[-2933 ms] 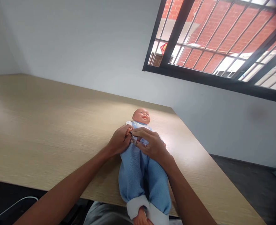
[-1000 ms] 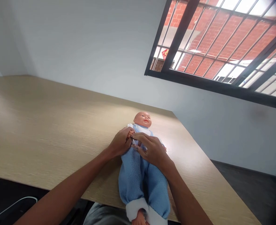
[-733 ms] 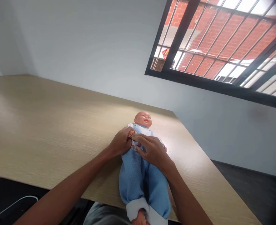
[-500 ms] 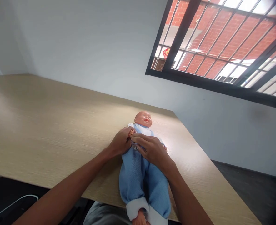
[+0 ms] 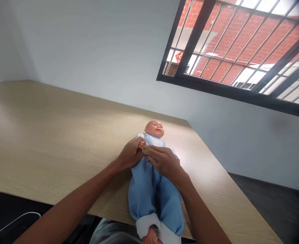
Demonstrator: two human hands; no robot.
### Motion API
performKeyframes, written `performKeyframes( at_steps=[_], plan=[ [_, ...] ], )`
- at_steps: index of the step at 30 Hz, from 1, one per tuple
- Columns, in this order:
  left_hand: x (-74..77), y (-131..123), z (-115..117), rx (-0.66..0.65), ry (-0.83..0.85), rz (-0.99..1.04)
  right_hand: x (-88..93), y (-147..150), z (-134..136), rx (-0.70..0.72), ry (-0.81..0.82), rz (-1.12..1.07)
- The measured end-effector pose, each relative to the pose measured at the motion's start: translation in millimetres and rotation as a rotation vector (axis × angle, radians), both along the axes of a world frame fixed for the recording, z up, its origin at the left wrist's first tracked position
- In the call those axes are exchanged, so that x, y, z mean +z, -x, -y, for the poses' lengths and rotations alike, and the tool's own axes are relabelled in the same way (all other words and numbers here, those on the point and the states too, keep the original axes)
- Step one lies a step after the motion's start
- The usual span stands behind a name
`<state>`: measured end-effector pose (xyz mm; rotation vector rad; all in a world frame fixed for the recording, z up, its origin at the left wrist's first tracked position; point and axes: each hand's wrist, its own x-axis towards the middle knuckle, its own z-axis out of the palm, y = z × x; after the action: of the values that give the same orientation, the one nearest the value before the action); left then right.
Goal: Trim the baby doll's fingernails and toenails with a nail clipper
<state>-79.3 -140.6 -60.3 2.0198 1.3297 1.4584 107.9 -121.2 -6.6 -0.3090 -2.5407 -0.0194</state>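
A baby doll (image 5: 142, 189) in blue fleece trousers and a white and blue top lies on its back, its head toward the far edge and its feet at the near edge. My left hand (image 5: 130, 153) is closed around one of the doll's hands, whose small fingers show past my thumb. Close against it, over the doll's belly, my right hand (image 5: 162, 159) has its fingers drawn together in a pinch. A small striped, shiny thing (image 5: 146, 157) shows beneath those fingers; its kind is too hidden to tell. The doll's other hand rests at its side.
The doll lies on a light wooden table (image 5: 63, 135), whose right edge runs down beside it. Behind stand a pale wall (image 5: 101, 51) and a barred window (image 5: 230, 44). A white cable (image 5: 24, 214) hangs below the table at the left.
Both hands keep almost the same place on the doll. The right fingers have shifted slightly over the small striped thing, and the whole view has moved a little.
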Motion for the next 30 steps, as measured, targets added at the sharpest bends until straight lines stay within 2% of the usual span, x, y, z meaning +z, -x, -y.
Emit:
performKeyframes(
  at_steps=[7,14,23,30],
  plan=[
    [0.2,-2,0,0.003,-0.002,0.013,-1.1,-1,-1,-0.017,0.022,0.006],
    [2.8,1,1,-0.002,0.049,-0.026,0.3,0,5,-0.096,0.097,-0.061],
    [3.9,11,5,-0.106,0.127,-0.279,-7.2,-3,0,-0.187,0.355,-0.515],
    [-3.5,15,2,-0.127,0.160,-0.370,-3.2,-52,-27,-0.266,0.575,-0.824]
  ],
)
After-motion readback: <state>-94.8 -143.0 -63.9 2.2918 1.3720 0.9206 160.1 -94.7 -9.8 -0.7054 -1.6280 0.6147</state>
